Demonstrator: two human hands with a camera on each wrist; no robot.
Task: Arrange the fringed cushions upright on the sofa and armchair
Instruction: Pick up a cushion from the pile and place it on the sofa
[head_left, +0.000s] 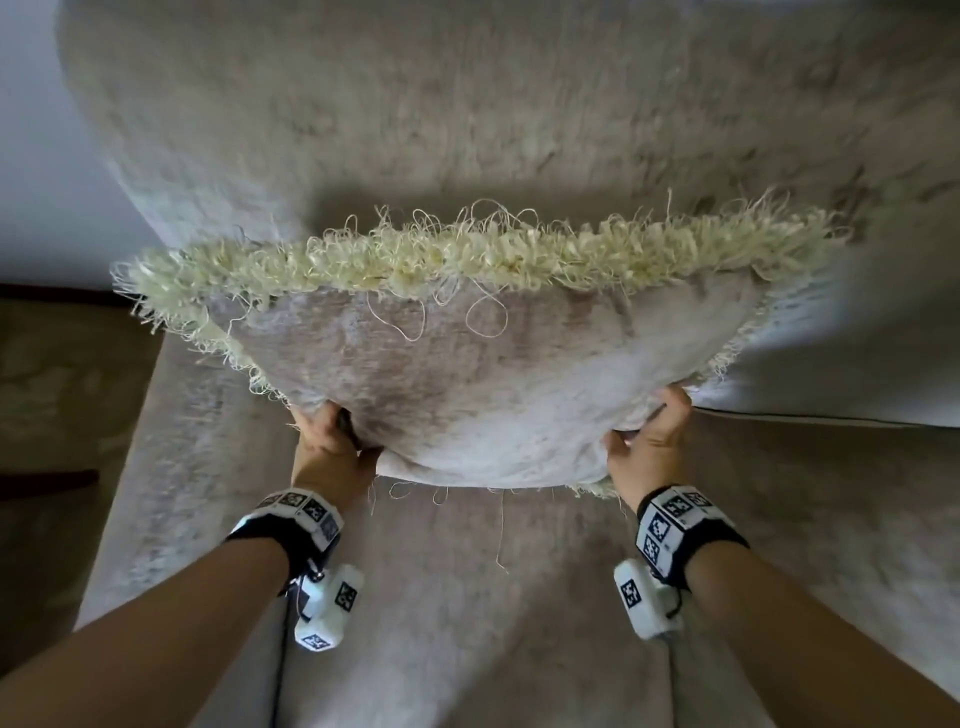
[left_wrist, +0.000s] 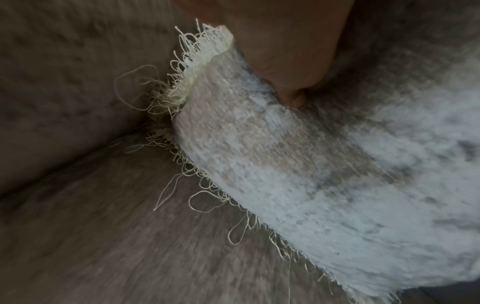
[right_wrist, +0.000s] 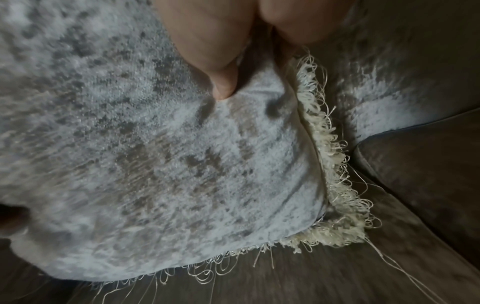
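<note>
A grey velvet cushion (head_left: 483, 374) with a cream fringe (head_left: 467, 254) hangs just above the seat (head_left: 457, 597), in front of the beige backrest (head_left: 467, 119). My left hand (head_left: 332, 436) grips its lower left edge, thumb on the near face. My right hand (head_left: 649, 441) grips the lower right edge. In the left wrist view a thumb (left_wrist: 288, 67) presses into the cushion (left_wrist: 311, 174) beside its fringe (left_wrist: 197, 61). In the right wrist view the thumb (right_wrist: 218, 67) dents the cushion (right_wrist: 155, 154), and the fringed corner (right_wrist: 335, 226) hovers close over the seat.
A padded armrest (head_left: 857, 493) rises on the right, also the armrest (right_wrist: 428, 174) beside the cushion's corner. Left of the seat lies brown floor (head_left: 57, 374) below a pale wall (head_left: 41, 156). Loose threads (head_left: 501, 540) dangle from the cushion's lower edge.
</note>
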